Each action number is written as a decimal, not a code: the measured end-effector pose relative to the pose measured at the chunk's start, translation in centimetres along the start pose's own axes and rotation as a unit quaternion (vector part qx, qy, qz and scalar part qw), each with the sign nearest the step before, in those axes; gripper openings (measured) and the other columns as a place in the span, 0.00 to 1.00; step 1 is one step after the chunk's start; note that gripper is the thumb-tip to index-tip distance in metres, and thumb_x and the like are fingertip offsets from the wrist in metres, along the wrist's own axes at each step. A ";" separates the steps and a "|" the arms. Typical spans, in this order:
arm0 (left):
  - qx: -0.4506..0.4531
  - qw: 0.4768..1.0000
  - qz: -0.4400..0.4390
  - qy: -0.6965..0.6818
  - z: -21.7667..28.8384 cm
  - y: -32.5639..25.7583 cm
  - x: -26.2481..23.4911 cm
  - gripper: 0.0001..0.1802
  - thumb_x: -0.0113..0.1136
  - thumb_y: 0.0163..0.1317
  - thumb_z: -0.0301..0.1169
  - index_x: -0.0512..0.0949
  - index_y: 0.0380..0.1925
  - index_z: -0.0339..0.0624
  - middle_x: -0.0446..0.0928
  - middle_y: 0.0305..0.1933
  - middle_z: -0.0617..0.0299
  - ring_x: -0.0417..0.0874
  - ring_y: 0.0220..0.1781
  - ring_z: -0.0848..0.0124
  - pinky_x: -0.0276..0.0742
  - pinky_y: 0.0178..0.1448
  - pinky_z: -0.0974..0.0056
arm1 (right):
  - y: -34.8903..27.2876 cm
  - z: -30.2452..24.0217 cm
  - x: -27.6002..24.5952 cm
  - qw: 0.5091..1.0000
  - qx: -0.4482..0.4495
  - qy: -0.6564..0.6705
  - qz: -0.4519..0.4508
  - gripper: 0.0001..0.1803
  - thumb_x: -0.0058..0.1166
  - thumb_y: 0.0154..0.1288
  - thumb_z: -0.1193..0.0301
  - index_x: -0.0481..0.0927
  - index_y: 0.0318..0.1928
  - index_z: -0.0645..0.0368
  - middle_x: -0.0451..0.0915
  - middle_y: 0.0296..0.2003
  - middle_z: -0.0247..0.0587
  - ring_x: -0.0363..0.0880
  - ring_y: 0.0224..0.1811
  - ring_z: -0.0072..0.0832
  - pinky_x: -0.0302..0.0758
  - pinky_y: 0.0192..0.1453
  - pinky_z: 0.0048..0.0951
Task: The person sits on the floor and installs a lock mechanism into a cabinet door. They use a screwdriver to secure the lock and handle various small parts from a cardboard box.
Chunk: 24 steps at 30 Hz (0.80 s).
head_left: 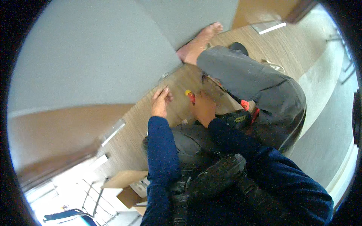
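My right hand is closed around a small red object with a yellow end, perhaps a tool handle; blur and my fingers hide its exact kind. It is over the wood-look floor, between my bent legs. To its left my left hand hovers near the base of the grey wall, its fingers loosely bent and apart, with nothing seen in them. A small pale fitting is at the wall's foot, just beyond that hand. Beside my right forearm lies a black bag.
The grey wall rises close ahead and to the left. My bare foot rests against it. Red-handled items lie by my right leg. At the lower left stands an open cardboard box near a metal rack.
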<state>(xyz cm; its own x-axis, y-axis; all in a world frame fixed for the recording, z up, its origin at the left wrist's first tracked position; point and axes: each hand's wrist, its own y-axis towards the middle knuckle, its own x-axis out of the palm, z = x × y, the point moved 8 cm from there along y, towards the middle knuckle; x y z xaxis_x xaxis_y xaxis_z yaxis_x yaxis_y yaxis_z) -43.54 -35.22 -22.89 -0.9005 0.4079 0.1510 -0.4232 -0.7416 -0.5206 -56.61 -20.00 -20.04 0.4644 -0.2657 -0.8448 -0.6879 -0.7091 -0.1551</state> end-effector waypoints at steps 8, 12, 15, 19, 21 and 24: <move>0.016 0.986 0.098 0.135 -0.6 -2.6 -2.7 0.11 0.59 0.62 0.31 0.78 0.42 0.37 0.77 0.30 0.65 0.77 0.32 0.73 0.74 0.39 0.67 | -0.6 -0.3 -0.6 0.999 -0.021 0.045 0.001 0.19 0.57 0.54 0.63 0.74 0.46 0.57 0.72 0.46 0.41 0.70 0.53 0.40 0.77 0.44 0.42; 0.081 0.855 0.187 0.477 -1.4 -4.7 -4.6 0.08 0.61 0.57 0.32 0.82 0.33 0.39 0.81 0.28 0.58 0.82 0.29 0.67 0.76 0.37 0.63 | -0.3 -0.1 -0.4 0.997 -0.015 0.072 0.017 0.20 0.57 0.54 0.63 0.74 0.46 0.57 0.72 0.46 0.42 0.70 0.53 0.40 0.77 0.44 0.41; 0.094 0.742 0.208 0.631 0.3 -7.2 -0.1 0.10 0.64 0.51 0.35 0.82 0.30 0.41 0.83 0.32 0.54 0.85 0.34 0.60 0.77 0.42 0.59 | -0.1 0.8 -0.4 0.997 0.002 0.075 0.017 0.20 0.58 0.53 0.62 0.74 0.46 0.56 0.72 0.47 0.42 0.71 0.52 0.40 0.77 0.44 0.40; 0.079 0.705 0.206 0.674 0.6 -8.3 0.0 0.12 0.64 0.51 0.38 0.82 0.31 0.42 0.83 0.34 0.51 0.83 0.36 0.54 0.76 0.44 0.56 | -0.2 0.1 -0.9 0.998 -0.020 0.052 0.009 0.19 0.57 0.54 0.60 0.75 0.45 0.55 0.74 0.45 0.41 0.72 0.50 0.41 0.77 0.44 0.41; 0.075 0.706 0.201 0.675 0.3 -8.4 0.0 0.13 0.63 0.52 0.39 0.81 0.31 0.42 0.82 0.35 0.49 0.83 0.38 0.51 0.76 0.45 0.53 | 0.0 0.1 -0.9 0.999 -0.019 0.036 0.015 0.18 0.56 0.56 0.60 0.75 0.44 0.55 0.75 0.44 0.41 0.74 0.48 0.42 0.76 0.44 0.43; 0.075 0.754 0.166 0.632 0.3 -8.6 0.8 0.14 0.60 0.53 0.40 0.80 0.33 0.41 0.81 0.36 0.47 0.82 0.41 0.50 0.76 0.46 0.50 | 0.2 -0.3 -0.2 0.999 -0.034 0.003 -0.026 0.16 0.55 0.59 0.60 0.76 0.43 0.56 0.78 0.39 0.45 0.77 0.44 0.44 0.75 0.43 0.45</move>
<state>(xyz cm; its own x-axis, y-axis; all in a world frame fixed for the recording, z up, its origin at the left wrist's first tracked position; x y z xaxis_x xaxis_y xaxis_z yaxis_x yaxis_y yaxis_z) -40.62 -28.68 -18.02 -0.1857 0.2973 -0.9365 -0.2876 -0.9278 -0.2375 -56.65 -20.28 -19.70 0.5024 -0.2316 -0.8330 -0.6229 -0.7651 -0.1630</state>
